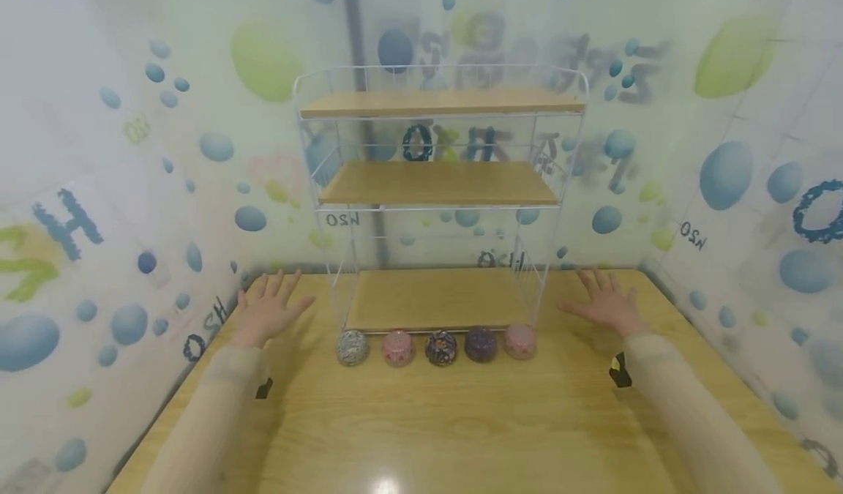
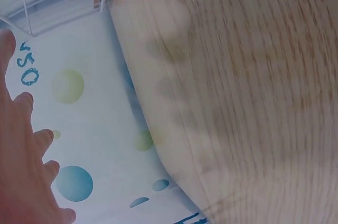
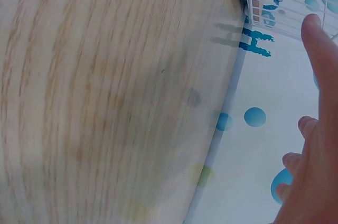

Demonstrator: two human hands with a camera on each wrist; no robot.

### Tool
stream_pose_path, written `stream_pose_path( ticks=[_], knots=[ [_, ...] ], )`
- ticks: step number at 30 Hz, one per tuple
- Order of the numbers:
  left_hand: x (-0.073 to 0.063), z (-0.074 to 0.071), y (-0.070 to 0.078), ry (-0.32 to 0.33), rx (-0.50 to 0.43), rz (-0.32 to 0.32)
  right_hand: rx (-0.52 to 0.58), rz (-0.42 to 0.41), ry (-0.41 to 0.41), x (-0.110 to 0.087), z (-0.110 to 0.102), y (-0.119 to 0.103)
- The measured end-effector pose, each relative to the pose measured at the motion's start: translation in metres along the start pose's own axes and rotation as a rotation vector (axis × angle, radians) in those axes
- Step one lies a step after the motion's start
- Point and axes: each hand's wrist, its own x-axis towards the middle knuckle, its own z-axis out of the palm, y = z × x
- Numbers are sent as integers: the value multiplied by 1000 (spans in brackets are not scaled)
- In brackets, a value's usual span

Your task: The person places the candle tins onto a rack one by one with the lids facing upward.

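Note:
My left hand (image 1: 266, 312) is spread with straight fingers over the table's left side, left of a white wire rack (image 1: 552, 238). On the other side my right hand (image 1: 604, 304) is spread the same way. Both hold nothing. In a row along the rack's front foot sit several small round tins or containers: a grey-white patterned one (image 1: 352, 347), a pink one (image 1: 398, 348), a dark floral one (image 1: 440, 348), a dark purple one (image 1: 481, 344) and another pink one (image 1: 520, 341). The wrist views show the left fingers (image 2: 43, 138) and right fingers (image 3: 308, 126) extended.
The rack has a top wooden shelf (image 1: 441, 102), a middle shelf (image 1: 437, 183) and a bottom shelf (image 1: 441, 298). It stands at the back of a wooden table (image 1: 421, 421). Patterned walls (image 1: 263, 143) with dots and letters enclose the table at the back and both sides.

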Motion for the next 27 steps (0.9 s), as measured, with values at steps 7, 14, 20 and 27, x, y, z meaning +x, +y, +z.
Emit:
stream_pose_path(
  ticks=[7,14,20,27],
  knots=[
    [5,0,9,2,7,16,29,5,-21,-6,-3,6],
    [1,1,9,4,8,16,51,-3,-48,-7,7,5],
    [2,-1,3,5,12,14,39,-11,-18,-2,7,1],
    [3,-5,-4,-8,9,0,43,-9,-10,4,3,-5]
  ],
)
